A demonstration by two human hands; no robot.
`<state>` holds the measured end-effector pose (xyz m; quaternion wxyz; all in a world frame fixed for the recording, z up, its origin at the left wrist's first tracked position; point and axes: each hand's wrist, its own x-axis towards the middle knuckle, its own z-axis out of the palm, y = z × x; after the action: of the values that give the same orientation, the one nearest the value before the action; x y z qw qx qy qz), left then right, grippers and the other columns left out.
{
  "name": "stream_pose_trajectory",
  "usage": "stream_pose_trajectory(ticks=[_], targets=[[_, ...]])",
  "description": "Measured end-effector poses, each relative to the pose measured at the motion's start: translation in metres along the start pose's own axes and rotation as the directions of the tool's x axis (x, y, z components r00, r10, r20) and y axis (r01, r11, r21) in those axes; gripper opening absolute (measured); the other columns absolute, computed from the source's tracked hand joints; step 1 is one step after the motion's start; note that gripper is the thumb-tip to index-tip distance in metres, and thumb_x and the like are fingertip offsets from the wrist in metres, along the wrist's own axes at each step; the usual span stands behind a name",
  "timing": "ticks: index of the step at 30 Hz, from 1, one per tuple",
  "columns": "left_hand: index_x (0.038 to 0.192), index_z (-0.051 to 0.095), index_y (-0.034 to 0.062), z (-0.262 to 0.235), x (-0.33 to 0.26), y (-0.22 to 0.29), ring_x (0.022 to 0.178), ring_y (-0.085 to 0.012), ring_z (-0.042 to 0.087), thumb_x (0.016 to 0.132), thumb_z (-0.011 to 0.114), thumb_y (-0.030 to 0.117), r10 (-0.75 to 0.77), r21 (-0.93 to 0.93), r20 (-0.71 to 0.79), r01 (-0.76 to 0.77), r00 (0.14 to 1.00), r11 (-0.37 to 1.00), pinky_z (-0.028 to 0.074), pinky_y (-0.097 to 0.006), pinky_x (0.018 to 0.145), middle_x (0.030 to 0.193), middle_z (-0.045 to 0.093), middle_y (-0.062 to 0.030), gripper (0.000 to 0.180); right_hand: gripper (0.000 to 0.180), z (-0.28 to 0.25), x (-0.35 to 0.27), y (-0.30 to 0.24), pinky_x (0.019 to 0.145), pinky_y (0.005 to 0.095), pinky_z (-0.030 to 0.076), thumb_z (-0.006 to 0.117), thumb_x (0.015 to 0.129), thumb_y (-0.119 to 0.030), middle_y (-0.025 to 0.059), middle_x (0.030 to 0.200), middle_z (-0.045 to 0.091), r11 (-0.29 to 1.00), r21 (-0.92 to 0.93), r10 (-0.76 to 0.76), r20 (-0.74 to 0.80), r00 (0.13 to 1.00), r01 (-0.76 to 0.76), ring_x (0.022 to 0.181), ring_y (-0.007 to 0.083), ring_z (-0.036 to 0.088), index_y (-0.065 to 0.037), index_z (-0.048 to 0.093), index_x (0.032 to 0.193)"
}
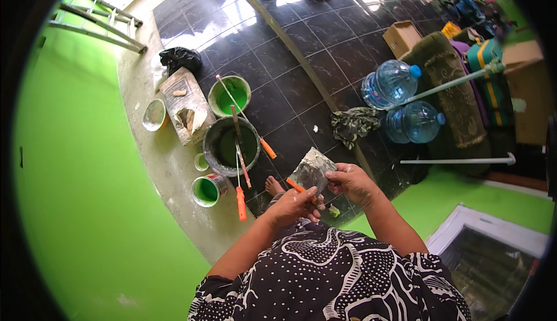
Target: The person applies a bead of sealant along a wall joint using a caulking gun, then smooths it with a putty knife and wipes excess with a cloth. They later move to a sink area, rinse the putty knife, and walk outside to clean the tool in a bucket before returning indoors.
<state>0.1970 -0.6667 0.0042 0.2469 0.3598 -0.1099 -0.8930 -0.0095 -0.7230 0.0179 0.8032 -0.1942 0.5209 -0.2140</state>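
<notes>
Fingers gripping: right hand (354,183) pinches crusted flat scraper (313,167), left hand (291,206) closed at its orange strip (296,185); best keep scraper steady, fingertips off edge.

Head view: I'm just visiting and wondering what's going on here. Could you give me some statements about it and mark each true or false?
1. The right hand grips a flat, stained grey piece. True.
2. The left hand hangs far from the right one. False: the left hand is close beside it, at an orange strip.
3. A tool with an orange handle reaches over the rim of the black bucket. True.
4. Both big clear bottles have red caps. False: the caps on the bottles are blue.
5. The ladder is at the lower right. False: the ladder is at the upper left.
6. The wall on the left is green. True.
</notes>
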Motion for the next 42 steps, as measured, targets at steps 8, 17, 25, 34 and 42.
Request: stream_pose_trajectory(ticks=[8, 17, 25, 34, 42], targets=[[0.094, 0.06, 0.0007, -0.074, 0.01, 0.056, 0.064, -0.017, 0.062, 0.096, 0.05, 0.034, 0.107, -0.22, -0.191, -0.149, 0.976, 0.964, 0.055, -0.03, 0.059, 0.081, 0.064, -0.01, 0.035, 0.033, 0.027, 0.11, -0.047, 0.056, 0.0235, 0.05, 0.058, 0.092, -0.032, 0.0079, 0.085, 0.068, 0.923, -0.325, 0.186, -0.088, 0.979, -0.205, 0.063, 0.0112, 0.06, 0.0, 0.064, 0.099], [0.091, 0.06, 0.0033, -0.165, -0.022, 0.068, 0.062, -0.0168, 0.06, 0.097, 0.046, 0.038, 0.205, -0.334, -0.576, -0.457, 0.791, 0.824, 0.053, -0.03, 0.055, 0.08, 0.063, -0.0092, 0.038, 0.026, 0.011, 0.216, -0.104, 0.055, 0.0259, 0.05, 0.06, 0.089, -0.029, 0.0056, 0.08, 0.066, 0.82, -0.493, 0.164, -0.285, 0.944, -0.292, 0.062, 0.0128, 0.061, -0.004, 0.063, 0.097], [0.087, 0.057, 0.0004, -0.19, -0.007, 0.045, 0.047, -0.0135, 0.053, 0.095, 0.046, 0.042, 0.024, -0.213, -0.923, -0.562, 0.384, 0.799, 0.047, -0.028, 0.042, 0.068, 0.056, -0.0063, 0.043, 0.029, 0.068, 0.319, -0.132, 0.055, 0.0285, 0.05, 0.061, 0.088, -0.024, 0.01, 0.081, 0.064, 0.57, -0.761, 0.324, -0.138, 0.936, -0.31, 0.062, 0.016, 0.06, 0.001, 0.061, 0.101], [0.069, 0.049, 0.0038, -0.194, 0.005, 0.04, 0.041, -0.0151, 0.044, 0.092, 0.047, 0.031, -0.139, -0.033, -0.989, -0.817, -0.058, 0.576, 0.039, -0.029, 0.042, 0.052, 0.047, -0.0065, 0.036, 0.026, 0.158, 0.415, -0.182, 0.055, 0.0281, 0.05, 0.059, 0.09, -0.024, 0.0092, 0.081, 0.065, 0.288, -0.95, 0.268, -0.039, 0.962, -0.119, 0.06, 0.0152, 0.06, -0.001, 0.061, 0.1], [0.079, 0.053, 0.0014, -0.212, 0.016, 0.031, 0.047, -0.0164, 0.05, 0.089, 0.051, 0.022, -0.21, -0.112, -0.975, -0.98, 0.075, 0.167, 0.043, -0.028, 0.046, 0.058, 0.05, -0.0063, 0.023, 0.03, 0.187, 0.438, -0.148, 0.048, 0.0276, 0.047, 0.063, 0.086, -0.025, 0.0085, 0.072, 0.062, 0.024, -0.996, 0.315, 0.088, 0.945, 0.085, 0.056, 0.0152, 0.058, 0.004, 0.064, 0.095]])
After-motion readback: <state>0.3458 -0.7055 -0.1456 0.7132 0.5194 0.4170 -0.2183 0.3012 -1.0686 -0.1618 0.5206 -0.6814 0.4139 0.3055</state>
